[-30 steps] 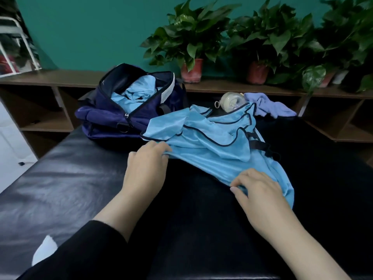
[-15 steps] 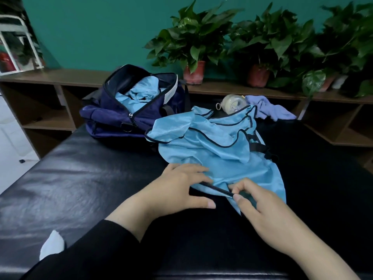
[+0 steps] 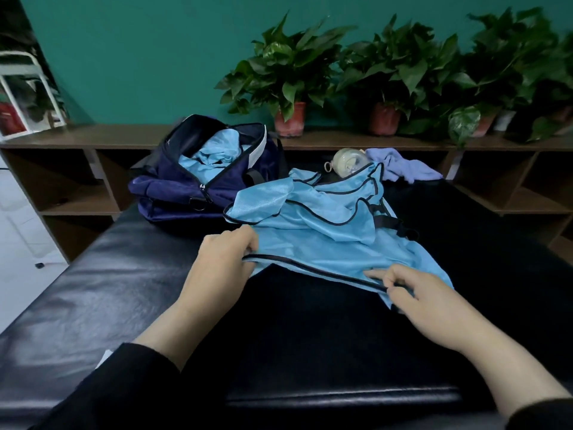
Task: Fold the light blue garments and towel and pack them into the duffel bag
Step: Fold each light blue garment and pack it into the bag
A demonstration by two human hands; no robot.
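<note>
On black padded table, both hands, left hand and right hand, pinch garment hem.

At mid-frame, the left hand and right hand are pinching the black-trimmed hem of a light blue garment lying on the black tabletop. Upper left of centre, the navy duffel bag is sitting open, holding blue fabric.
</note>
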